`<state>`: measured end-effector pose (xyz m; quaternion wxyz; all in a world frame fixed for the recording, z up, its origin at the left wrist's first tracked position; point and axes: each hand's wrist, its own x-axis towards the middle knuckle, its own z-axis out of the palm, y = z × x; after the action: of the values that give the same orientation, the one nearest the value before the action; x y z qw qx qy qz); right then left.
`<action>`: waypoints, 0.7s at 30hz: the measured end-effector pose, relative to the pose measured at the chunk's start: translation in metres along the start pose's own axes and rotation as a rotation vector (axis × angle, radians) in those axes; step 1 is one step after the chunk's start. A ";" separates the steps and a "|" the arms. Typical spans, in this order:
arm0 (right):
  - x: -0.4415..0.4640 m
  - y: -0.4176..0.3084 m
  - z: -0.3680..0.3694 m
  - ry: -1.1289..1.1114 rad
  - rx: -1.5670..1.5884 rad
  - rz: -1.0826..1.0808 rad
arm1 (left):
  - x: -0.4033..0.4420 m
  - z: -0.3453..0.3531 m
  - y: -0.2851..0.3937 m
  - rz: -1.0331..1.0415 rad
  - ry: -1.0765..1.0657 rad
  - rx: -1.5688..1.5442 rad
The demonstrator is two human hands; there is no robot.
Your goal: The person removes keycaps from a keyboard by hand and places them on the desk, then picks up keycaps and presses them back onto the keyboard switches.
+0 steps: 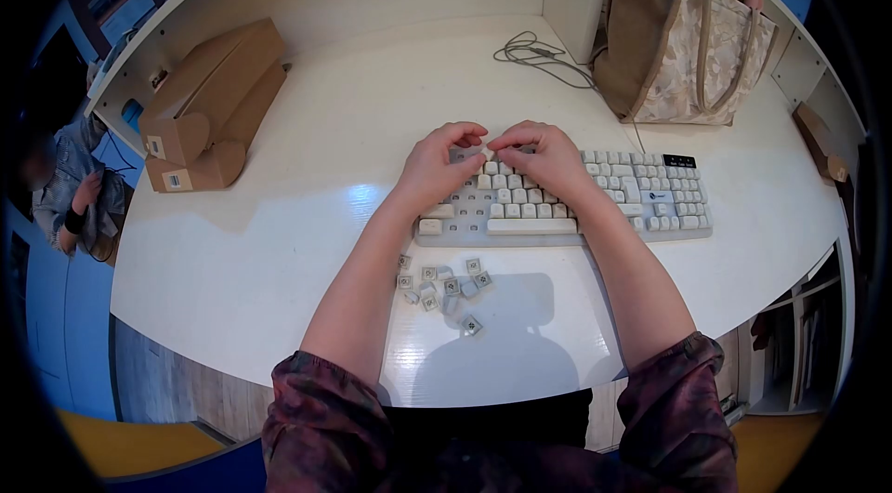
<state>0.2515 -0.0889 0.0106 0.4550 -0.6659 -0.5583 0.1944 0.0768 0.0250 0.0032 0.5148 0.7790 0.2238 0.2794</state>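
A white computer keyboard (531,225) lies on the desk, its left part stripped of keycaps so the switch sockets show. Over its upper left rows my left hand (440,164) and my right hand (546,161) meet, fingers curled. Between the fingertips is a pale keycap (489,153), pinched from both sides; the exact contact is partly hidden by the fingers. Several loose keycaps (452,287) are scattered on the desk in front of the keyboard's left end, some upside down. One keycap (472,325) lies closer to the desk's front edge.
A brown cardboard box (216,112) stands at the left of the white desk (325,121). A fabric tote bag (683,47) sits at the back right, beside a coiled cable (534,52). Another person (79,182) is beyond the desk's left end. Shelves (799,335) are lower right.
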 end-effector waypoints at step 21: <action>0.003 -0.001 0.000 0.063 0.147 0.085 | -0.003 0.000 0.023 0.303 0.112 0.372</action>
<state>0.2518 -0.0864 0.0116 0.5116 -0.6595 -0.4992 0.2328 0.0755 0.0143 0.0241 0.3017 0.8684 0.1801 0.3500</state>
